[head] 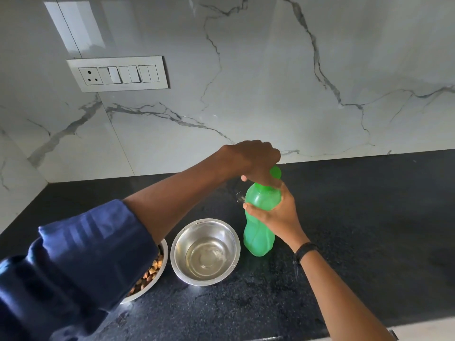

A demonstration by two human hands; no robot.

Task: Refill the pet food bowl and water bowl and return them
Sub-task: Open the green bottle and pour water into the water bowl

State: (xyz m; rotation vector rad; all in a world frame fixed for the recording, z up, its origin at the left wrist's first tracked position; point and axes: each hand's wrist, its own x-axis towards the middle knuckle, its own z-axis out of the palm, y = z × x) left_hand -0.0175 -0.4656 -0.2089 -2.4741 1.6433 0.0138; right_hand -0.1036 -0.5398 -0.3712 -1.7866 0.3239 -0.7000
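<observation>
**Both bowls look filled; bottle being handled at the cap**

2 steel bowls are seen on the dark counter (369, 217) in the lower middle of the frame. The food bowl (161, 271), at lower left, is partly hidden under a blue sleeve (81, 262), and brown kibble (150, 271) is visible in it. Just to its right, close but apparently not touching, the water bowl (205, 252) is seen with clear water covering its bottom, well below the rim.

A green bottle (259, 225) is stood upright on the counter just right of the water bowl. It is gripped around its upper body by the right hand (278, 215), fingers wrapped closed on it. The left hand (253, 159) is closed over the bottle's top, where the green cap (275, 172) is partly seen; whether the cap is being tightened or loosened cannot be told.

The food refill is judged done and the water at least partly poured. Closing the bottle, if that is the step in hand, and returning both bowls are judged to be left.

No brand, label or readable writing is seen on the bottle, the bowls, or the switch panel (118, 73) at upper left. A dark band (305, 251) is worn on the right wrist; nothing is legible on it.
</observation>
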